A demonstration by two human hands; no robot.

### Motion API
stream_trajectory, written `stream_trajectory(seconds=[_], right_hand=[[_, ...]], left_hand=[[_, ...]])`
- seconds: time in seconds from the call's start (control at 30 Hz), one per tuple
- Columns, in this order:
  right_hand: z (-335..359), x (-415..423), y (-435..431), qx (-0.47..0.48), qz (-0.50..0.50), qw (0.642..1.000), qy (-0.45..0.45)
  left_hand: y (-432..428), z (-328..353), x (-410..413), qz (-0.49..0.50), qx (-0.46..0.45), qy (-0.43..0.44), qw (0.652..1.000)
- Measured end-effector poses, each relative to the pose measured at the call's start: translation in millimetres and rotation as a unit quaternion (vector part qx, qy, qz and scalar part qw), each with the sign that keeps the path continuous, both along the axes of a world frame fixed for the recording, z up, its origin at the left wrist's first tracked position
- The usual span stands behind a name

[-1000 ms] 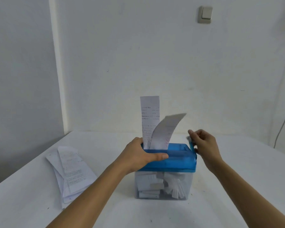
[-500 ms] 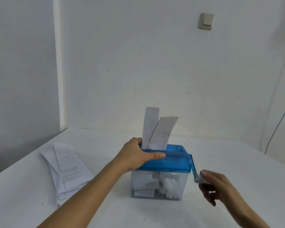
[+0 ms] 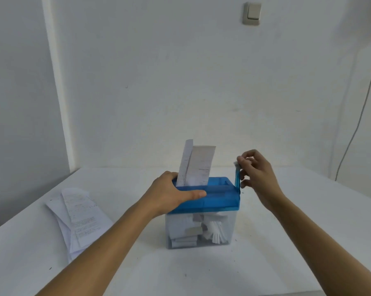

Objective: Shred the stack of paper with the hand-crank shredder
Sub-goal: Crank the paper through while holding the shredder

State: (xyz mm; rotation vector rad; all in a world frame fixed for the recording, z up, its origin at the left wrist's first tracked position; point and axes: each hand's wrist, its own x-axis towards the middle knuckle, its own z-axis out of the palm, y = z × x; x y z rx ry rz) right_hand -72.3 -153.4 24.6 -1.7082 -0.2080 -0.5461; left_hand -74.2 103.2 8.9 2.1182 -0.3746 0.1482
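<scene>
Shredder was seen on the table, gripped at the top by the left hand, thumb along the front. The upright crank was pinched at its knob by the right hand. Two sheets were held upright in the slot; the stack was seen well to its left.

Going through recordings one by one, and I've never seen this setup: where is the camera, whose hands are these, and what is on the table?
There is no robot here. One camera sits on a person's head, looking down at their bare hands. The left hand grips the blue top of the shredder. The right hand pinches the crank with its fingers; the crank points up. Two paper strips stand in the slot. Shreds lie in the clear bin below. A stack of paper lies on the table, to the left.
</scene>
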Motion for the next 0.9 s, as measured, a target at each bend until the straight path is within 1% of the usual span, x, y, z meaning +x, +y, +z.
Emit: stream_trajectory(seconds=[0.1,0.17,0.27,0.37,0.43,0.5,0.57,0.63,0.7,0.73,0.83,0.9], right_hand=[[-12,21,8,0.032,-0.023,0.998,0.043],[-25,29,10,0.01,-0.043,0.995,0.086],[-60,27,11,-0.032,-0.04,0.985,0.168],[-86,1,10,-0.084,-0.041,0.975,0.202],[-92,-22,9,-0.109,-0.044,0.973,0.199],[-87,-42,5,-0.114,-0.039,0.972,0.203],[-75,-62,-3,-0.157,-0.018,0.967,0.198],[-60,-81,-14,-0.214,0.033,0.962,0.17],[-40,-94,-26,-0.22,0.097,0.962,0.132],[-29,-98,-30,-0.226,0.112,0.96,0.119],[-1,-92,-33,-0.261,0.093,0.956,0.093],[10,-80,-29,-0.234,0.061,0.969,0.056]], left_hand=[[0,-2,0,-0.002,-0.004,0.003,1.0],[0,-2,0,-0.002,-0.007,-0.001,1.0],[-1,-2,-3,0.002,-0.015,-0.003,1.0],[-2,-2,-6,0.008,-0.022,-0.005,1.0],[-3,-3,-4,0.009,-0.023,-0.006,1.0],[-2,-3,-3,0.008,-0.023,-0.007,1.0],[-2,-2,-4,0.001,-0.022,-0.005,1.0],[-2,0,-4,-0.004,-0.012,-0.001,1.0],[-2,4,-4,0.001,0.005,0.004,1.0],[-2,6,-4,0.003,0.017,0.007,1.0],[0,13,-5,-0.004,0.049,0.028,0.998],[0,14,-5,-0.007,0.057,0.035,0.998]])
